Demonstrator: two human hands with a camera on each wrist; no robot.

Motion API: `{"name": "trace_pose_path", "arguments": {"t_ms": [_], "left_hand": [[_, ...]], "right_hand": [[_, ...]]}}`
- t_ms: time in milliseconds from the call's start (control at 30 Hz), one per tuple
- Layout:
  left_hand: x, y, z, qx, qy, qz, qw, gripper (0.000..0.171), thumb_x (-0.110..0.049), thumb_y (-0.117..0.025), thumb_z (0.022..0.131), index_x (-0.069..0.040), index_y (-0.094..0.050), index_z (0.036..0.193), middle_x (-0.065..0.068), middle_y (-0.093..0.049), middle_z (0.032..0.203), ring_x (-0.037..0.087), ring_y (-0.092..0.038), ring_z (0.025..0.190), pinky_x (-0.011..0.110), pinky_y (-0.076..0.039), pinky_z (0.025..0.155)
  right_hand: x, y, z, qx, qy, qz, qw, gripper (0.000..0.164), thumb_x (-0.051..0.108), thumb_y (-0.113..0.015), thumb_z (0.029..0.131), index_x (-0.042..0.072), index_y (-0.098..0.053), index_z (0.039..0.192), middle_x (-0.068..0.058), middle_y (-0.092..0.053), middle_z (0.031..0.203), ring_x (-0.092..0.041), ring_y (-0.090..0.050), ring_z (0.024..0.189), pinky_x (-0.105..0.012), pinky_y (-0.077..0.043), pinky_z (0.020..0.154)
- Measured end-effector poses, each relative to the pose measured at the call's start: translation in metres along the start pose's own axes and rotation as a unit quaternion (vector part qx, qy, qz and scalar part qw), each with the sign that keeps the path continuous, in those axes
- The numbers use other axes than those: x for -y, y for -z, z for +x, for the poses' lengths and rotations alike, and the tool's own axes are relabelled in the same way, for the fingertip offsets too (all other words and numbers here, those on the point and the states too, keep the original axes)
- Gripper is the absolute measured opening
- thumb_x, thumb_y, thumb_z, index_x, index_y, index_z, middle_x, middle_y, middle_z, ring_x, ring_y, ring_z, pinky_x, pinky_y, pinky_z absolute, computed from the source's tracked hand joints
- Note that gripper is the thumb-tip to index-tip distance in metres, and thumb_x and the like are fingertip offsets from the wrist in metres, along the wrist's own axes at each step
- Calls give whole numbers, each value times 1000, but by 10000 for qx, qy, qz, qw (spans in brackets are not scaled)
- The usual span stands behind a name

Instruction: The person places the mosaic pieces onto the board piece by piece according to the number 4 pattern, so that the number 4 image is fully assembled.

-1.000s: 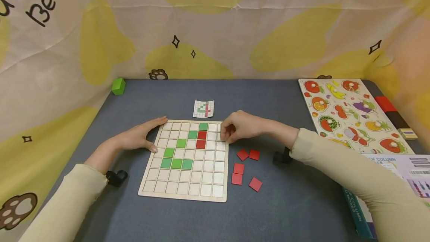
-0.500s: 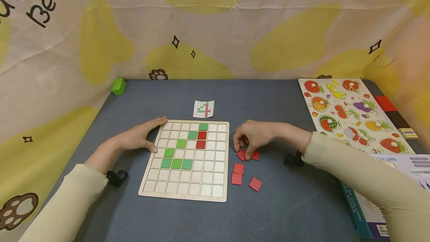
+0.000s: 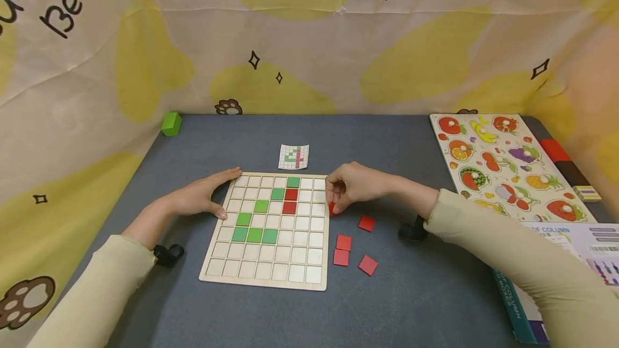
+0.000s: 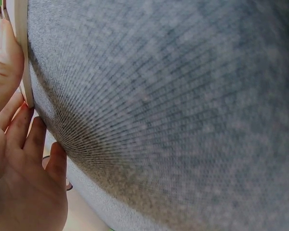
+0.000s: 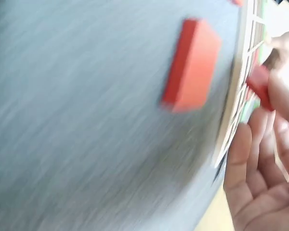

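A wooden grid board [image 3: 263, 254] lies on the table, with several green tiles [image 3: 254, 236] forming a slanted line and a short row. Two red tiles [image 3: 290, 201] sit below the topmost green one. My left hand [image 3: 195, 197] rests on the board's left edge, thumb and fingers spread along it. Just off the right edge, my right hand [image 3: 355, 184] pinches a red tile [image 5: 261, 85] between thumb and finger. Other loose red tiles [image 3: 344, 243] lie right of the board, one of them large and blurred in the right wrist view.
A small pattern card [image 3: 293, 157] lies behind the board. At the back left stands a green block [image 3: 171, 124]. To the right are a fruit puzzle board [image 3: 508, 165] and a box [image 3: 515, 305], partly under the right sleeve.
My right hand went from the board's edge to the loose tiles, picked up a red one and moved back left with it. The left hand has stayed in place.
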State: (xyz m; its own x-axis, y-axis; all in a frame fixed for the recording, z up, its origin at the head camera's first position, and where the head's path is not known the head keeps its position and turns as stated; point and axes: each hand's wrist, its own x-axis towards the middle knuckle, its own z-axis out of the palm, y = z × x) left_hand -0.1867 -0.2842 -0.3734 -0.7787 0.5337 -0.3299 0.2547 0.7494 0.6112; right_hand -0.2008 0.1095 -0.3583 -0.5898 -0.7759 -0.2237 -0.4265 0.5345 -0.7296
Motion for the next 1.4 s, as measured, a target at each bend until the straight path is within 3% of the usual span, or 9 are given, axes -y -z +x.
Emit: {"name": "trace_pose_path", "arguments": {"t_ms": [200, 467, 800, 1167, 1300, 1400], "left_hand": [[1, 0, -2, -1, -1, -51, 10000, 113, -30, -84, 72, -7, -17, 159, 18, -8, 168, 45, -5, 154, 66, -13, 118], [2, 0, 2, 12, -86, 1, 10000, 113, -32, -84, 71, -6, -18, 159, 19, -9, 168, 45, -6, 154, 66, -14, 118], [4, 0, 1, 0, -54, 16, 10000, 113, -32, -85, 71, -7, -18, 159, 18, -9, 168, 45, -6, 154, 66, -13, 119], [6, 0, 2, -22, -94, -1, 10000, 114, -33, -85, 71, -6, -18, 159, 19, -9, 168, 45, -6, 154, 66, -13, 119], [5, -1, 1, -1, -89, -35, 10000, 114, -32, -85, 71, -6, -17, 159, 19, -8, 168, 45, -5, 154, 66, -13, 119], [5, 0, 1, -5, -62, -50, 10000, 114, -31, -84, 71, -6, -17, 159, 18, -8, 168, 45, -5, 154, 65, -13, 119]], "right_hand": [[20, -14, 18, -648, -102, 244, 9975, 11, 13, -80, 79, 15, -72, 85, 2, -68, 73, -9, -62, 68, -24, -48, 64], [45, -37, 37, -1012, 7, -218, 9946, 3, 10, -76, 83, 13, -75, 84, 1, -70, 72, -5, -58, 66, -19, -46, 64], [58, -57, 50, -943, 248, -706, 9927, 10, 6, -76, 81, 14, -71, 78, 2, -69, 69, -3, -54, 63, -16, -42, 63], [55, -59, 50, -925, 491, -1155, 9878, 10, 6, -76, 80, 14, -72, 76, 5, -67, 66, -3, -53, 62, -16, -41, 61], [47, -51, 42, -691, 700, -1189, 9880, 11, 5, -73, 80, 15, -71, 77, 5, -65, 66, -1, -51, 61, -15, -41, 61], [37, -42, 31, -282, 877, -992, 9908, 11, 5, -73, 81, 15, -71, 80, 5, -65, 69, 1, -52, 63, -15, -43, 63]]}}
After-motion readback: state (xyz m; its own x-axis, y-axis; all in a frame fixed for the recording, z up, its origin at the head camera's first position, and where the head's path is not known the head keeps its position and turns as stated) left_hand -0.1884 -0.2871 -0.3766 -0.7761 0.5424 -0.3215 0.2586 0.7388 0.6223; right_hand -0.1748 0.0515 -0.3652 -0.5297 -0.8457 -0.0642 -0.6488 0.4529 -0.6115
